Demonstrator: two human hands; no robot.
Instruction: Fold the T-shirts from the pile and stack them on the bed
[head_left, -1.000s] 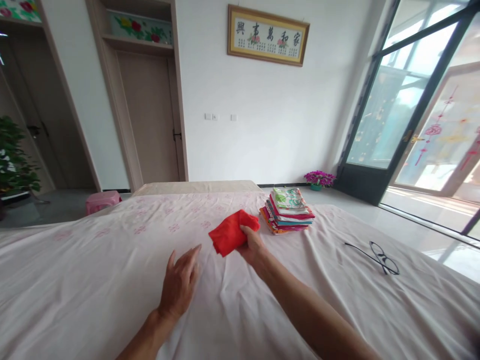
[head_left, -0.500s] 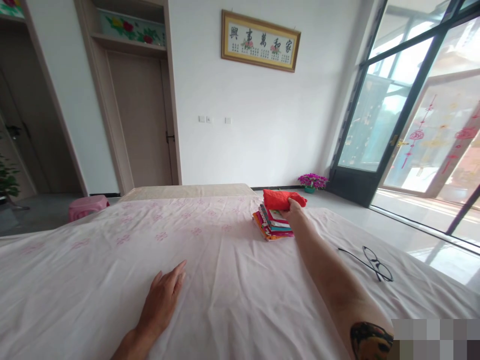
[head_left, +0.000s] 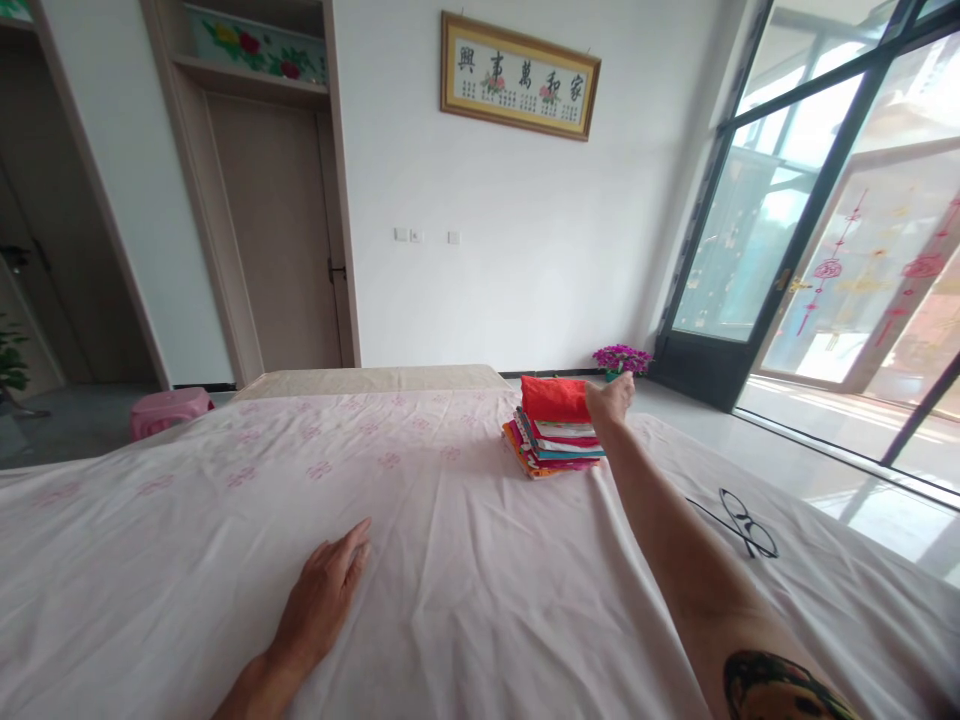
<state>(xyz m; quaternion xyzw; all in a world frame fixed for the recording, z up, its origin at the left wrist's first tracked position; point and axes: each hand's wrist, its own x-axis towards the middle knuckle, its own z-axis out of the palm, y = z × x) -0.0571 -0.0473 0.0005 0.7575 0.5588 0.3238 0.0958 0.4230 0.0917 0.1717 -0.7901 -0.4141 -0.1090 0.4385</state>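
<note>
A folded red cloth (head_left: 555, 398) lies on top of a stack of folded colourful cloths (head_left: 553, 445) at the far side of a bed with a pale pink sheet (head_left: 187, 540). My right hand (head_left: 609, 400) is stretched out to the stack's right edge, just beside the red cloth and apart from it; its fingers point away and I cannot see whether they are spread. My left hand (head_left: 322, 590) lies flat on the sheet near me, fingers stretched out, holding nothing.
A pair of black glasses (head_left: 739, 525) lies on the sheet at the right. Beyond the bed stand a pink stool (head_left: 169, 410), a pot of purple flowers (head_left: 621, 360), a closed door (head_left: 277, 230) and a glass sliding door (head_left: 817, 230).
My right hand carried the red cloth from mid-bed to the top of the stack and has come off it. My left hand went from hovering to lying flat on the sheet.
</note>
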